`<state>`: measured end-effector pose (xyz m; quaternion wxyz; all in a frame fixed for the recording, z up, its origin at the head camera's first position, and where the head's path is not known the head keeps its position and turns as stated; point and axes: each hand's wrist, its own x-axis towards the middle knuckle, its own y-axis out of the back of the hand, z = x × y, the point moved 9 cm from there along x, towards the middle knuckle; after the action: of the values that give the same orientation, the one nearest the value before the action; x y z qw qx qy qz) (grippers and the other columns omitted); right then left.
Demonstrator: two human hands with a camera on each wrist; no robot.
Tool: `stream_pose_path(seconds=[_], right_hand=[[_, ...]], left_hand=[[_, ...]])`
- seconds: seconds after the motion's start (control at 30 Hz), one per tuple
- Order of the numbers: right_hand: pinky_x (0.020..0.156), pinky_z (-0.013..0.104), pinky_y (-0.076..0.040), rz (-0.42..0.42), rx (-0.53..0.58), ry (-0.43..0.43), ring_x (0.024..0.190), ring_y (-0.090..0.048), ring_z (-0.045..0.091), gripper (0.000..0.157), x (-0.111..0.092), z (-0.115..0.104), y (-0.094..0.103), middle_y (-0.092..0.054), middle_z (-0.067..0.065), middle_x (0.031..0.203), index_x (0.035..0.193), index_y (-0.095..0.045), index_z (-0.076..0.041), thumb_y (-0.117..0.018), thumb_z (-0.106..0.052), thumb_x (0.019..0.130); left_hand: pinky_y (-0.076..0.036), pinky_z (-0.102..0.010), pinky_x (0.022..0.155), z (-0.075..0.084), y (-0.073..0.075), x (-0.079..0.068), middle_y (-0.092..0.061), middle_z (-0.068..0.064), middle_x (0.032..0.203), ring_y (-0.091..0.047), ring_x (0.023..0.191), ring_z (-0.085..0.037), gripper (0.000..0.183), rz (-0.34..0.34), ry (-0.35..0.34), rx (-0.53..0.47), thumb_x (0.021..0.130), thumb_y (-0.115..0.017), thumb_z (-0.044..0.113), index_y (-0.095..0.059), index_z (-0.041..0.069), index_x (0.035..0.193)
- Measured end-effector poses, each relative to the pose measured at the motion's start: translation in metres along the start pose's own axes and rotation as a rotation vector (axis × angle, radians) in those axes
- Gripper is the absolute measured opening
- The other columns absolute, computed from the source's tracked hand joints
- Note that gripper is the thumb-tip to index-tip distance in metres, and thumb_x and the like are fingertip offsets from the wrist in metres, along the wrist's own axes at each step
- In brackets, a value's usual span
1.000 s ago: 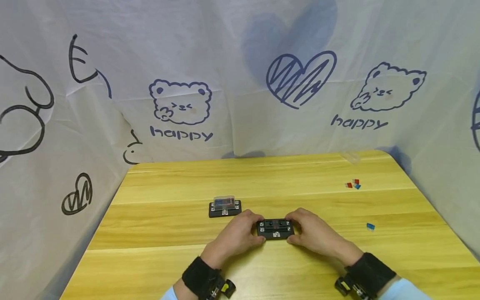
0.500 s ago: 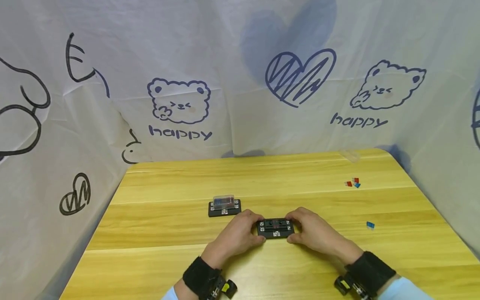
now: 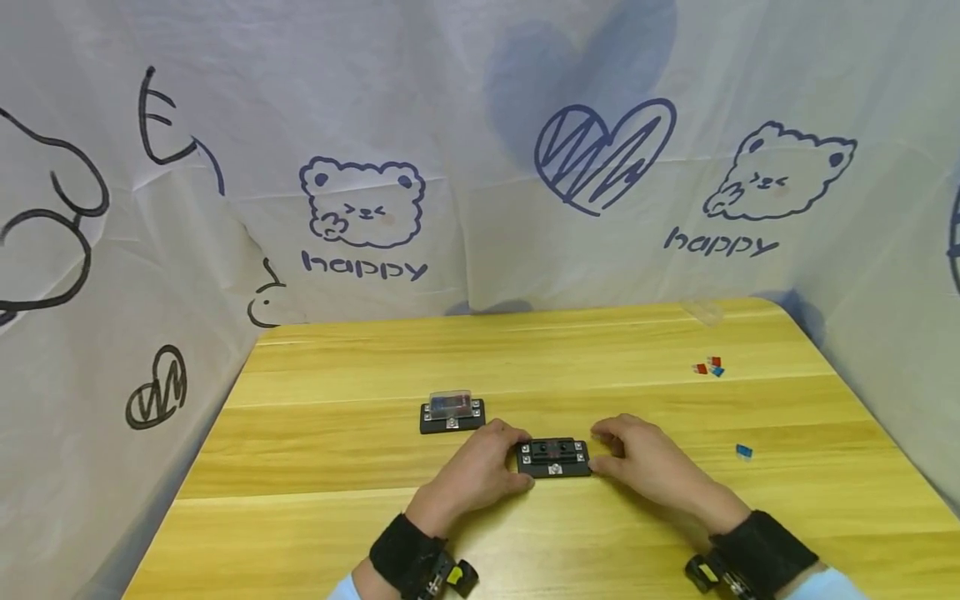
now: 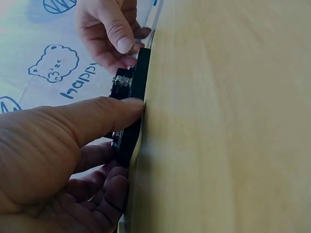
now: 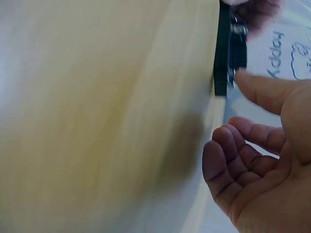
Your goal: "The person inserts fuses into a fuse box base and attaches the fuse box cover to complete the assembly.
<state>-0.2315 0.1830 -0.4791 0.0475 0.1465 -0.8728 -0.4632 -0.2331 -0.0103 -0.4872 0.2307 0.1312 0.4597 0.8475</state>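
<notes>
A black fuse block [image 3: 555, 460] with metal screw terminals and no cover lies flat on the wooden table. My left hand [image 3: 478, 473] holds its left end between thumb and fingers; in the left wrist view the thumb [image 4: 109, 114] presses the near long side of the fuse block [image 4: 138, 82]. At the other end my right hand [image 3: 651, 467] has its thumb and fingers spread apart, with nothing gripped. The right wrist view has its thumb [image 5: 262, 92] close by the block's end, and I cannot tell whether they touch.
Behind my left hand stands another fuse block [image 3: 452, 410] under a clear cover, with blue and red inside. One blue blade fuse [image 3: 743, 451] lies to the right. Red fuses [image 3: 701, 368] and a blue one lie farther back. White cloth [image 3: 480, 150] with drawings surrounds the table.
My right hand has let go of the fuse block's right end and shifted slightly to the right. My left hand keeps its hold, and the block stays in place.
</notes>
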Motion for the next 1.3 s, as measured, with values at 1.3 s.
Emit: stream_pose_path(seconds=[1.3], right_hand=[[0.06,0.037,-0.039,-0.066,-0.216,-0.289,0.067,-0.049,0.022,0.017,-0.046,0.129,0.086,-0.057,0.005,0.076,0.084,-0.058,-0.005,-0.068,-0.019,0.085]], left_hand=[[-0.046,-0.035,0.092,0.001,0.0,-0.001,-0.057,-0.001,0.113,-0.053,0.101,-0.015,0.056,-0.011,0.012,0.003,0.079,-0.078,0.031,-0.061,0.013,0.128]])
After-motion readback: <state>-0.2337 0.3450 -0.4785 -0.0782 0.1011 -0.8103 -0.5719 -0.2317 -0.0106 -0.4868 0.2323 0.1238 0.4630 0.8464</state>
